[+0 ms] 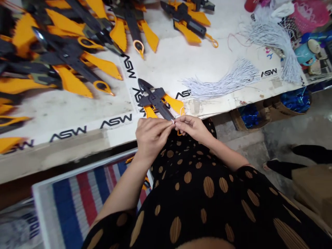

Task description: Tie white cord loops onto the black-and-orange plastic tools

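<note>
A toy plane [155, 98], dark grey with orange wings, lies at the table's front edge, its tail towards me. At the tail end, my left hand [153, 133] is closed in a pinch on a thin white string [181, 110]. Fingertips of my right hand [193, 127] meet the left ones there, pinched on the same string, which loops up over the orange wing. An orange piece shows just under my right fingers. The exact shape of the string between the fingertips is hidden.
Many similar toy planes [70, 57] crowd the table's left and back. A bundle of white strings [225, 81] lies to the right, with a larger bundle [275, 34] beyond it. A blue mug [306, 53] and a pink basket [312, 15] stand far right. Cardboard boxes [282, 107] sit below.
</note>
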A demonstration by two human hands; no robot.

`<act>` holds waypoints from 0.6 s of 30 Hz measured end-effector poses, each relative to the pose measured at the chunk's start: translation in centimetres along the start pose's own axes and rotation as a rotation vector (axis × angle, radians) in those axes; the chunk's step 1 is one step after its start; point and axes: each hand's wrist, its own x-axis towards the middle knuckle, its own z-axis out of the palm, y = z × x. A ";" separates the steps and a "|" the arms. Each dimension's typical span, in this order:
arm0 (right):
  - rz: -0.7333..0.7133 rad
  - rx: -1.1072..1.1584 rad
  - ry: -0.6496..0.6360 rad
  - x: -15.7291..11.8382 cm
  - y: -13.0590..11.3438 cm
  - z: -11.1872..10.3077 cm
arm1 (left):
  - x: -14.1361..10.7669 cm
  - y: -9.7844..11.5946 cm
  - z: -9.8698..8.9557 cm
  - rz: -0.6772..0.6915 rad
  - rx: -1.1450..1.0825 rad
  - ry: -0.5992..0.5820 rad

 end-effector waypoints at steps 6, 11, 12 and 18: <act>0.161 0.115 -0.066 0.2 -0.5 -1.3 | 0.0 -1.0 -0.7 0.282 0.288 -0.129; 0.024 0.019 -0.107 -0.5 -0.3 -1.2 | -0.2 1.0 0.4 -0.065 -0.028 -0.013; -0.060 -0.044 -0.088 -0.7 -0.2 -1.1 | -0.2 1.5 0.6 -0.173 -0.165 -0.014; -0.607 -0.632 -0.023 -1.0 -1.1 -1.2 | 0.1 1.8 0.3 -0.616 -0.826 -0.255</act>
